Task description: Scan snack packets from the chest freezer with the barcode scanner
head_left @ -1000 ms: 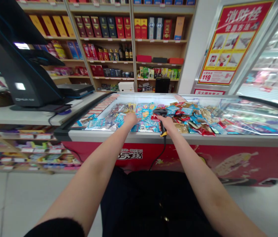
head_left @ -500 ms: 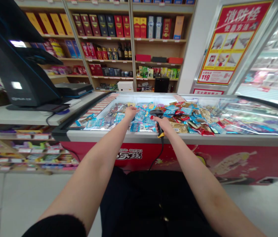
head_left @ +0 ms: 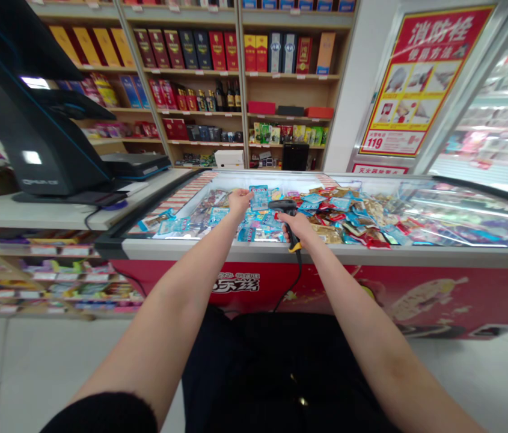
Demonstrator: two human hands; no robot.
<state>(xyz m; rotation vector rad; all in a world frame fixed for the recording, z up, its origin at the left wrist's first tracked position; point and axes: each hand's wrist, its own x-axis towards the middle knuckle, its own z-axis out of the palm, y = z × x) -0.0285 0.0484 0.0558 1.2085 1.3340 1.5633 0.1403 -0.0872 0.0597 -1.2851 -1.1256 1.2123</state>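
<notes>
Between the pinched fingers of my left hand is the edge of a blue snack packet, raised a little over the freezer top. My right hand is wrapped round the handle of a black and yellow barcode scanner, whose head points left towards the packet. A cable runs down from its grip. Below and around both hands, blue packets lie spread on the glass. To the right is a heap of red, blue and gold packets.
The chest freezer stretches across in front of me. On the left a counter carries a dark checkout machine. Shelves with boxes and bottles stand behind. A red and yellow fire-hydrant sign hangs at the right.
The blue packet in my left hand has come up and now faces me more upright. The scanner has shifted slightly left.
</notes>
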